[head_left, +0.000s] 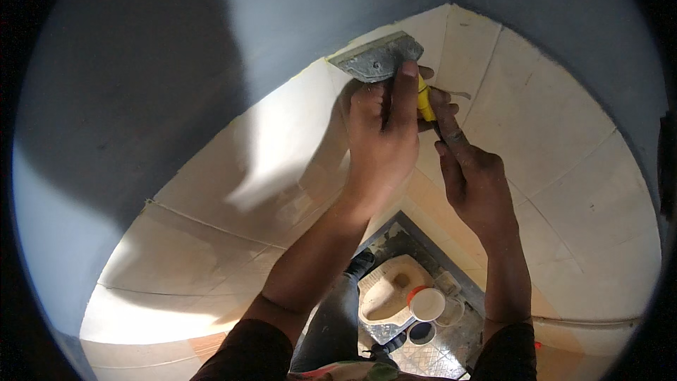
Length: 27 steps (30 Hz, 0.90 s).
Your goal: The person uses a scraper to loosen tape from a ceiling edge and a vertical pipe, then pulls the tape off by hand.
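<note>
A wide scraper with a grey, smeared blade (375, 58) and a yellow and black handle (424, 99) is up at the tiled wall. Its blade lies along the line where the cream tiles (282, 148) meet the blue-grey painted wall (296, 21). My left hand (384, 123) grips the scraper close to the blade, thumb on top; some of its fingers are hidden behind the tool. Lower on the handle, my right hand (476, 180) is closed round the end, fingers pointing up. A thin pale strip (460, 94) shows beside the right fingertips.
Two wall faces meet in a corner ahead. Far below, a cream squat toilet pan (374, 310) is set in the floor. Beside it stand a white tub (427, 305) with an orange edge, a small dark-filled pot (422, 333) and a clear container (450, 312). My shadow falls across the left wall.
</note>
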Motion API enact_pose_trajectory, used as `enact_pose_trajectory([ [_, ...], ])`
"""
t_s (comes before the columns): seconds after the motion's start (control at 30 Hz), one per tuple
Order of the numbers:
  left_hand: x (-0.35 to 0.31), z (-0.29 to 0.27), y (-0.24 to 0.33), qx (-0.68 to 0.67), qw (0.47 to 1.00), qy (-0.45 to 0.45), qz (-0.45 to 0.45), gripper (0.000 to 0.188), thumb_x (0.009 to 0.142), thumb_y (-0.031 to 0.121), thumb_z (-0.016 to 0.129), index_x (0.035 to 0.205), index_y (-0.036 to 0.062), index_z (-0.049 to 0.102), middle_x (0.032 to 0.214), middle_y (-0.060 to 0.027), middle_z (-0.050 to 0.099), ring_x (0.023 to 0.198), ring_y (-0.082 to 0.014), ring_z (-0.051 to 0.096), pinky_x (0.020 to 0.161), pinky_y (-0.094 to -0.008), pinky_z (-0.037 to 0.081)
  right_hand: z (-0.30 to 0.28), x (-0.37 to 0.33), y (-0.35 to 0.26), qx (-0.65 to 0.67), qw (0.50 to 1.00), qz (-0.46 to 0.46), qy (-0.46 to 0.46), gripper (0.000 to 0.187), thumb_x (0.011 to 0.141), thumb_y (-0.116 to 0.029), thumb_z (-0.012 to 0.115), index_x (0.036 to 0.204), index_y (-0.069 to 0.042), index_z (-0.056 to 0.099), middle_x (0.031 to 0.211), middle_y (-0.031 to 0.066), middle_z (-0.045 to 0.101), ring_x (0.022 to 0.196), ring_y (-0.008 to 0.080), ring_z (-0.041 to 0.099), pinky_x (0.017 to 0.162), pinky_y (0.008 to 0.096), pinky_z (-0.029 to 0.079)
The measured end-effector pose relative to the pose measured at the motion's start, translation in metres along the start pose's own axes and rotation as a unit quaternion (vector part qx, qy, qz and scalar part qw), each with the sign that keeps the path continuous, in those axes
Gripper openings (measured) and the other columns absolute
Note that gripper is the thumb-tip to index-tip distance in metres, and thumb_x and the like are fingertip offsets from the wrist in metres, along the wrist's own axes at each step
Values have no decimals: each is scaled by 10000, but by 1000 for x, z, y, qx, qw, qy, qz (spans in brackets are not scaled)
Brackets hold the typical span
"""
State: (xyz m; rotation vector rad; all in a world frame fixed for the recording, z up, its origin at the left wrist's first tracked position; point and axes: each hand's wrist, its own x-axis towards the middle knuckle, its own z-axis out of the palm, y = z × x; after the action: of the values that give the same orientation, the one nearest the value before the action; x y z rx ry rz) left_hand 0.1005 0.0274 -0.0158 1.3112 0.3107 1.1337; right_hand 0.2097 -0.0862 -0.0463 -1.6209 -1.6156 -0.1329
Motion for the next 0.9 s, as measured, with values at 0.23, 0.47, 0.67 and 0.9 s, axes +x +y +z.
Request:
enact_pose_trajectory([
  [0.23,2,-3,5,58,997,30,48,363,1094,269,518,1056,-63,659,885,-138,723,798,-245,755,692,-347,663,-5,0,-2,-1,997,42,-62,707,1001,-87,602,1622,-211,288,745,196,620,663,356,648,606,489,503],
  [0.47,3,1,13,52,992,23,113,354,1089,254,541,983,-50,689,791,-80,693,722,-126,706,637,-298,645,-8,6,-1,-17,998,28,-56,714,990,-73,611,1618,-216,301,772,184,643,679,353,655,628,484,524],
  [0.67,7,2,11,44,997,27,57,355,1098,258,518,1029,-50,679,820,-104,714,723,-181,739,639,-303,643,-5,8,-4,-13,999,18,-44,715,987,-73,613,1616,-215,304,762,184,643,679,358,659,629,478,536],
  [0.9,6,5,14,-25,999,25,11,377,1109,290,489,1086,-44,663,832,-115,705,758,-228,755,678,-322,641,-2,10,-4,-5,999,14,-33,706,999,-88,607,1620,-218,297,764,197,636,652,342,650,608,474,518],
])
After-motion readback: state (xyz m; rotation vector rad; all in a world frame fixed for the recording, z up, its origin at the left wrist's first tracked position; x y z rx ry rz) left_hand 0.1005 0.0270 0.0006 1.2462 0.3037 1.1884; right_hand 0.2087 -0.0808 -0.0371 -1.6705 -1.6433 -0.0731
